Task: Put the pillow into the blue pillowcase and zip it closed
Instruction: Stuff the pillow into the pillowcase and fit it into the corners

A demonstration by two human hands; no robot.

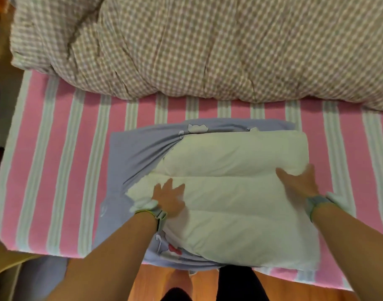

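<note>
A white pillow point(236, 192) lies on the pink striped bed, its left part tucked into the blue pillowcase point(134, 153), which has small cartoon prints. The pillowcase bunches along the pillow's left and near edges. My left hand point(169, 198) rests flat on the pillow's left portion, fingers spread. My right hand point(299, 181) presses on the pillow's right side with straight fingers. Most of the pillow lies outside the case. No zip is visible.
A checked beige quilt point(208, 51) is heaped across the far half of the bed. The pink-and-white striped sheet point(56, 159) shows on both sides of the pillow. The bed's near edge and a wooden floor point(155, 281) lie below my arms.
</note>
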